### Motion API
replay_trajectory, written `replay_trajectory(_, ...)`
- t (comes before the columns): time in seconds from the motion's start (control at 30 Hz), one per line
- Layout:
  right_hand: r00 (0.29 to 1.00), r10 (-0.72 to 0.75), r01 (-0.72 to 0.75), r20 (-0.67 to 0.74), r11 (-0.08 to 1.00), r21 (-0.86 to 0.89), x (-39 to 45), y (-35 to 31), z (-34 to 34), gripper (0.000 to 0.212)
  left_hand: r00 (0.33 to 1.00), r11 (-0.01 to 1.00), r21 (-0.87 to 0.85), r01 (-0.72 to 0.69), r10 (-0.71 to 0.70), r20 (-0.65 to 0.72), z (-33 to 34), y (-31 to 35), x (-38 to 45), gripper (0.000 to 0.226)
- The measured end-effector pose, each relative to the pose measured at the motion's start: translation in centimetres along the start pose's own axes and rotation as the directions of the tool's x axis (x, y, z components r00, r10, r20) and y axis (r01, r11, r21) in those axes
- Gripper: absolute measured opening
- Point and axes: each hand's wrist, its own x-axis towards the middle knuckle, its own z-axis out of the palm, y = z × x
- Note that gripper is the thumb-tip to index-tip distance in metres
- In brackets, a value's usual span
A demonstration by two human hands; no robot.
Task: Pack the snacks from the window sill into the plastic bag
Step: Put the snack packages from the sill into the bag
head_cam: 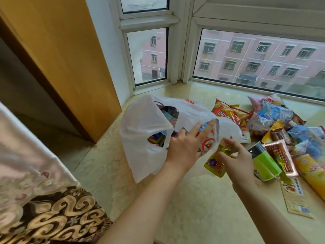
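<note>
Head view: the right hand [236,161] pinches a small yellow packet [217,160] between thumb and curled fingers, holding it just off the sill at the near right side of the bag [140,138]. Beside it, the left hand [184,147] reaches to the bag's mouth with its fingers stretched out and spread, lying against a white snack pack [209,138] printed in red that stands at the opening; the fingers are straight, not curled round it, and whether the thumb clamps anything cannot be told. That white plastic bag sits upright on the glossy stone sill [193,199], its handles slack, with several coloured wrappers [168,113] showing through the open top and through a handle hole. To the bag's right, touching it, lies an orange Lay's chip bag [228,113]. Farther right the unpacked snacks [281,124] are heaped together: blue and white wrappers, a pink bag near the window, a green tube [263,162] just beside the right hand, a clear-fronted red pack [281,155] against it, a yellow-orange bag [313,171] at the frame's edge, and a flat printed pack [295,198] lying nearest. A patterned curtain [44,199] hangs at the left, and the window [255,62] looks onto a pink building.
</note>
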Motion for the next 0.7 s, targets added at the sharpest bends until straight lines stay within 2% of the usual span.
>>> replay_trajectory(0.1,1.0,-0.003,0.003,-0.003,1.0,0.016,0.9,0.3,0.6,0.048,0.998,0.996,0.084,0.008,-0.013,0.056,1.2,-1.3,1.8,0.095)
replay_trajectory(0.2,1.0,-0.016,0.016,-0.001,1.0,0.026,1.5,0.4,1.6,0.049,0.991,0.97,0.213,-0.12,0.105,0.082,2.3,-3.4,3.1,0.083)
replay_trajectory(0.33,0.976,-0.198,0.19,0.088,0.978,0.086,0.5,0.0,4.3,0.053,0.959,0.856,0.434,-0.282,0.232,0.166,3.9,-7.0,3.8,0.077)
replay_trajectory(0.43,0.934,-0.331,0.303,0.134,0.933,0.192,-0.6,0.3,7.0,0.059,0.897,0.762,0.493,-0.419,0.264,0.354,4.1,-8.9,4.5,0.075)
replay_trajectory(0.47,0.918,-0.373,0.344,0.137,0.918,0.197,-0.7,0.6,7.8,0.06,0.867,0.758,0.483,-0.439,0.217,0.448,4.1,-9.6,4.5,0.074)
replay_trajectory(0.5,0.898,-0.415,0.389,0.144,0.903,0.182,-0.5,1.1,8.7,0.059,0.855,0.762,0.478,-0.436,0.185,0.485,3.6,-10.2,4.5,0.072)
replay_trajectory(0.57,0.836,-0.525,0.511,0.162,0.851,0.12,0.0,2.0,10.2,0.054,0.87,0.757,0.492,-0.43,0.203,0.449,2.8,-11.6,4.4,0.077)
replay_trajectory(0.6,0.777,-0.605,0.601,0.175,0.795,0.081,0.3,2.6,10.9,0.047,0.874,0.73,0.527,-0.435,0.2,0.443,2.4,-12.4,4.4,0.083)
replay_trajectory(0.7,0.496,-0.809,0.866,0.315,0.49,-0.105,1.2,4.4,12.8,0.027,0.888,0.68,0.592,-0.433,0.21,0.408,0.2,-14.1,4.6,0.086)
